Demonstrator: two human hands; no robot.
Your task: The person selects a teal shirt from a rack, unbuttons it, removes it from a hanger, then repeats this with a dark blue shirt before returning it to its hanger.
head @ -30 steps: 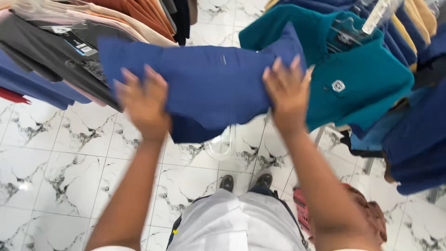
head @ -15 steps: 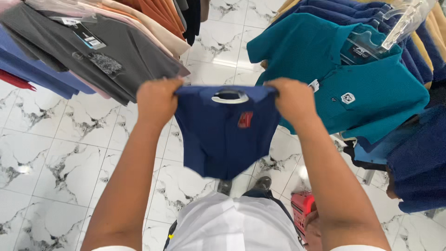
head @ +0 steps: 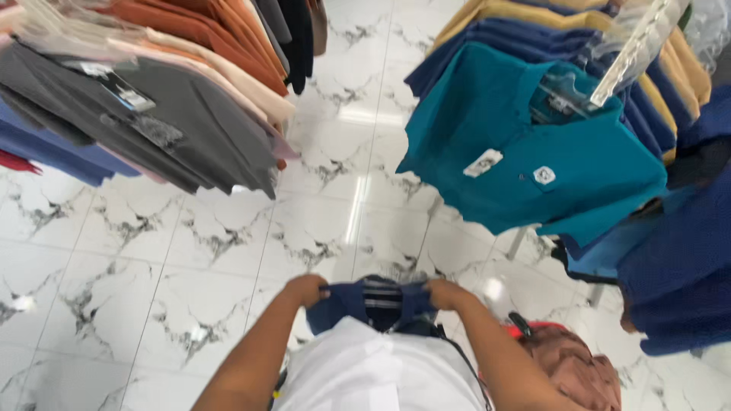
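We grip a navy shirt (head: 378,301) low at our waist, left hand (head: 308,290) and right hand (head: 445,293) clenched on its edges, long axis crosswise (white tag (head: 483,163) on teal polo (head: 525,164)).

Most of navy shirt (head: 346,301) hidden behind white-clad torso (head: 381,373), only top band with striped collar lining showing. Fingers of left hand (head: 307,289) and right hand (head: 445,293) curled into cloth, tips out of sight. Grey shirt (head: 175,129) and teal polo shirt (head: 533,160) partly covered by neighbouring garments. Rust-brown bag (head: 579,369) cut off at bottom edge. Tag print too small to read.
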